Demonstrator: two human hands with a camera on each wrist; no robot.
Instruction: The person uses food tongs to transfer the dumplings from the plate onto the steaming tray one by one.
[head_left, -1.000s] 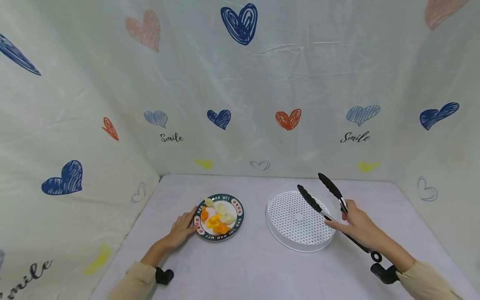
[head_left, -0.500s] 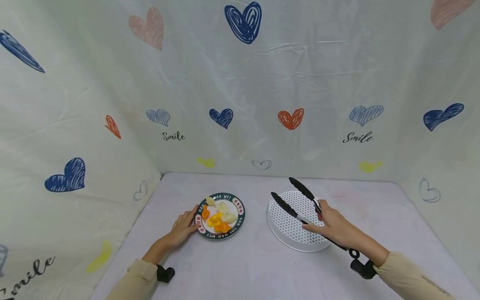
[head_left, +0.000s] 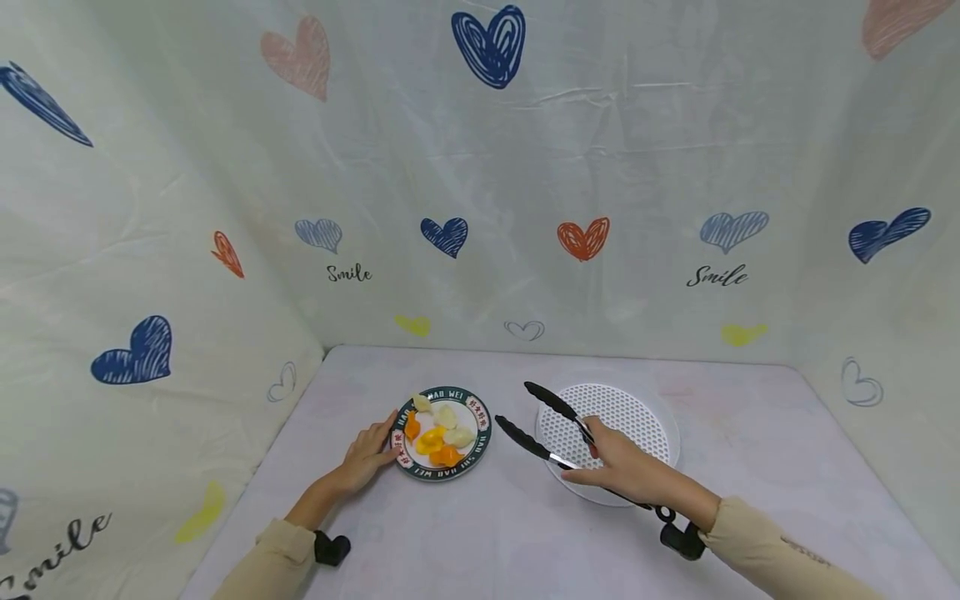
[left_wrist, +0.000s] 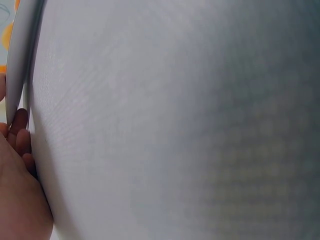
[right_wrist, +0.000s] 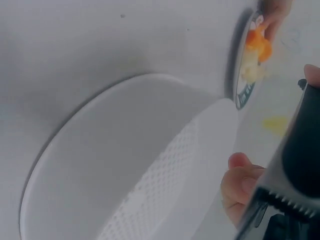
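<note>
A round plate (head_left: pixel 448 392) with a green patterned rim holds yellow and orange pieces (head_left: pixel 431 440) and pale pieces (head_left: pixel 459 437). My left hand (head_left: pixel 362 461) grips its left edge. The thumb lies over the rim, and in the left wrist view fingertips (left_wrist: pixel 20 120) show at its underside. My right hand (head_left: pixel 622 465) holds black-tipped tongs (head_left: pixel 551 402), their arms spread apart with nothing between them. Their tips point left, near the plate's right edge. Under the right hand in the head view is a white round perforated tray (head_left: pixel 630 408), partly hidden by the hand and tongs.
A white cloth covers the table (head_left: pixel 450 542). Behind and at the sides hangs a pale curtain (head_left: pixel 480 167) printed with hearts. Black wrist cameras sit at both cuffs.
My right hand has carried the tongs leftward, from the tray's right side to over the tray, tips now near the plate. My left hand stays at the plate.
</note>
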